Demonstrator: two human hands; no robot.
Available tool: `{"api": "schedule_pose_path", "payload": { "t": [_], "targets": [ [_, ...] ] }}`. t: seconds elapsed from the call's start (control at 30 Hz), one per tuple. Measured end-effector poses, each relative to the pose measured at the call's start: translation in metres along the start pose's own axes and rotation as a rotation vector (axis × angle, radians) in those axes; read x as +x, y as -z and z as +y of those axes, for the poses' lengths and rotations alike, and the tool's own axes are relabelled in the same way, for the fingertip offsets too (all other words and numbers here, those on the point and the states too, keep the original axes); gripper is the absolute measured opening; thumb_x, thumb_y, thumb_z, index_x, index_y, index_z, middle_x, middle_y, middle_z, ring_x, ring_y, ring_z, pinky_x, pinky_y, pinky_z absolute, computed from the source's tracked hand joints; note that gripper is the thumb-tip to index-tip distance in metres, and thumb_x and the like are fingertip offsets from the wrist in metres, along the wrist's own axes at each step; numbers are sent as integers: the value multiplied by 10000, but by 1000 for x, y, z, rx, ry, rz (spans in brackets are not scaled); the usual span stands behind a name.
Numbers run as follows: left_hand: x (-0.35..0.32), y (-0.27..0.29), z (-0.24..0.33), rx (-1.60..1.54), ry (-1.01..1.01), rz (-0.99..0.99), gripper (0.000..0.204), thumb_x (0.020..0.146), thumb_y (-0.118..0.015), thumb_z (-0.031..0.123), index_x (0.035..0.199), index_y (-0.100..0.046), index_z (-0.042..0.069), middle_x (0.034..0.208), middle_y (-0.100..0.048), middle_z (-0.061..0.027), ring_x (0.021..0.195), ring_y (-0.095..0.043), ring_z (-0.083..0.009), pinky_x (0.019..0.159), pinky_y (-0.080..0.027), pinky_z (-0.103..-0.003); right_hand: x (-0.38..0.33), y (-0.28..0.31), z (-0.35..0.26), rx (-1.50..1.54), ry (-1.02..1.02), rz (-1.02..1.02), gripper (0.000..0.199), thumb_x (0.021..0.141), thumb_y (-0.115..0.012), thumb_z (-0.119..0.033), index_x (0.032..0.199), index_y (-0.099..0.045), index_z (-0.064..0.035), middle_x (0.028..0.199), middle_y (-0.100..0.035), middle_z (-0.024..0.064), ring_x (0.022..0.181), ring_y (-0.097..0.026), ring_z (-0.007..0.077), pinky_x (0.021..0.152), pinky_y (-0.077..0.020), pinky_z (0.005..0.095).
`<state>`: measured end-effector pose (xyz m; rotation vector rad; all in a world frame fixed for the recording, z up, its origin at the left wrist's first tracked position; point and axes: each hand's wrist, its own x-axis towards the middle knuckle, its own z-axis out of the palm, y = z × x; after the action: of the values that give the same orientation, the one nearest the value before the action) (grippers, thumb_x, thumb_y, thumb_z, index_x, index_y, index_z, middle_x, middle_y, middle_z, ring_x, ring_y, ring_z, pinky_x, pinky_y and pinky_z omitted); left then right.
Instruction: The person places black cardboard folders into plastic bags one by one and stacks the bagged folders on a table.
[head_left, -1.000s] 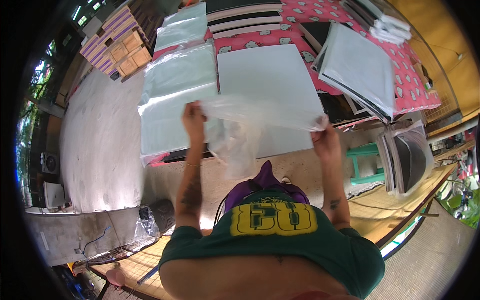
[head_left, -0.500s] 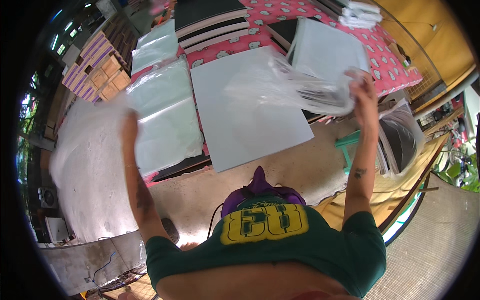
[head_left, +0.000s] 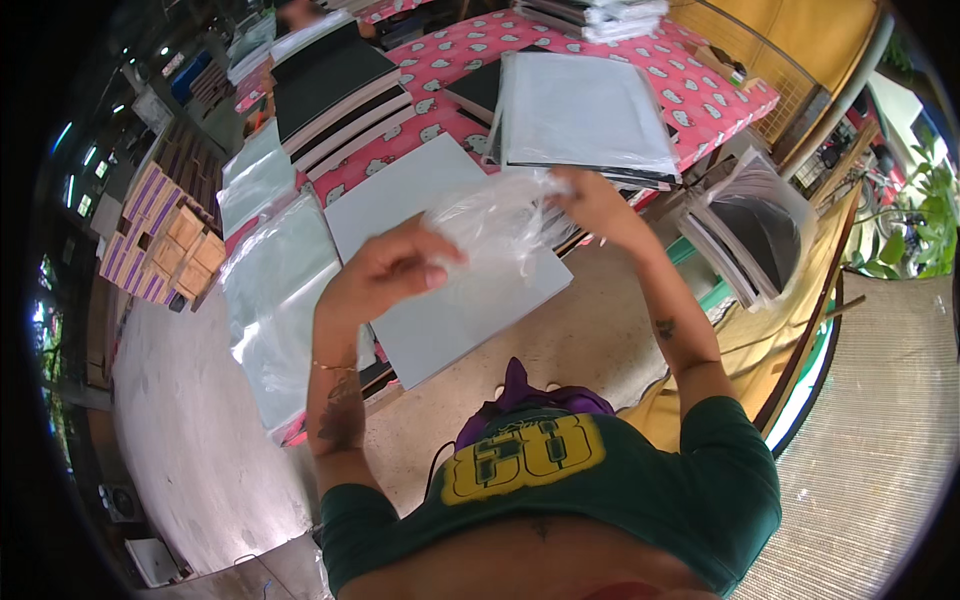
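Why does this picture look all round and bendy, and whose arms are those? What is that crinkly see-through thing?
The camera sits on a person's head and looks down, and its wide lens bends straight edges. So the arms coming up from the bottom are that person's own. The left hand and the right hand both hold a thin clear plastic bag, bunched up between them. Below it lies a pale grey flat board. Beside that lies a stack of clear plastic bags. Farther off, a pink patterned tablecloth carries a pile of already bagged boards.
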<state>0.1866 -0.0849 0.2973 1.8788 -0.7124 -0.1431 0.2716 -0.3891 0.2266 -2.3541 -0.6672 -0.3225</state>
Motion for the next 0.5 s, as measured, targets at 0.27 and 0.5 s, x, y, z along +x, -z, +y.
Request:
{"api": "schedule_pose_path", "payload": {
  "t": [0.27, 0.5],
  "targets": [
    [-36, 39, -33, 1038, 286, 706, 187, 824, -519, -6, 1009, -533, -30, 1065, -536, -206, 764, -584, -372, 699, -472, -420, 20, 47, 3, -341, 184, -234, 341, 753, -628, -86, 1090, -589, -57, 1103, -510, 172, 982, -555, 315, 826, -474, 437],
    [-70, 25, -27, 1540, 668, 494, 480, 726, -547, -35, 1201, -480, -21, 1063, -600, -179, 821, -625, -328, 678, -523, -378, 19, 32, -9, -607, 158, 212, 261, 768, -648, -171, 951, -620, 13, 1167, -480, 202, 931, -560, 337, 718, -499, 416]
  ]
}}
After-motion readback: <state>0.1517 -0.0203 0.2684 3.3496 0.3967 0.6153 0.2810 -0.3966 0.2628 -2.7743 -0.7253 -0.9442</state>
